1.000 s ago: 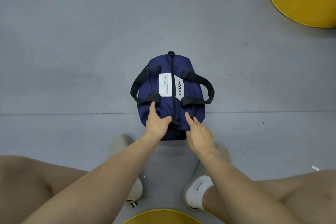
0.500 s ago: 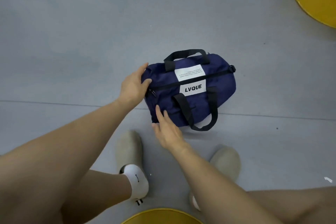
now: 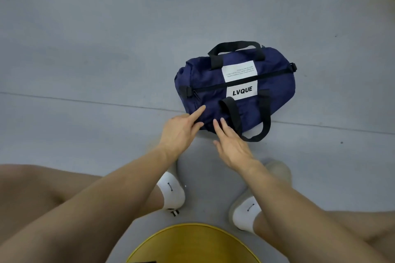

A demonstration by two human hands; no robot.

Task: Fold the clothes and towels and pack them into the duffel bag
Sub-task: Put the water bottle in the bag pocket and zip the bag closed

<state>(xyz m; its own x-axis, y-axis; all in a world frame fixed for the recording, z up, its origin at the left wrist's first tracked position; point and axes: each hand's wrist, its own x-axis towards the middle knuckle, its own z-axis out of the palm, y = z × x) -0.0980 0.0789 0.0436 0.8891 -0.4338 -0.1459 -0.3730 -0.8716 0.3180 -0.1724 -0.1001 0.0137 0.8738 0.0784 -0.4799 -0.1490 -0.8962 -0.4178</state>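
Moved since half a second ago: my left hand (image 3: 179, 132), from the left end of the duffel bag (image 3: 205, 83) down to its near corner, fingers straight, index tip on the cloth. My right hand (image 3: 233, 145): just beside it, fingers straight, tips touching the bag's navy side by the near handle (image 3: 235, 117). Bag: on the grey floor (image 3: 85, 49), zipped, contents hidden, small label print too blurred to read; yellow round thing (image 3: 192, 243) cut off at the bottom edge.

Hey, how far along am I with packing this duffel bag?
It looks nearly finished. Done: the navy duffel bag sits on the floor looking full, its zipper apparently closed, and no loose clothes or towels are in view. In hand: your left hand and right hand touch the bag's near side with straight fingers. Left: nothing visible, though I cannot see inside the bag.
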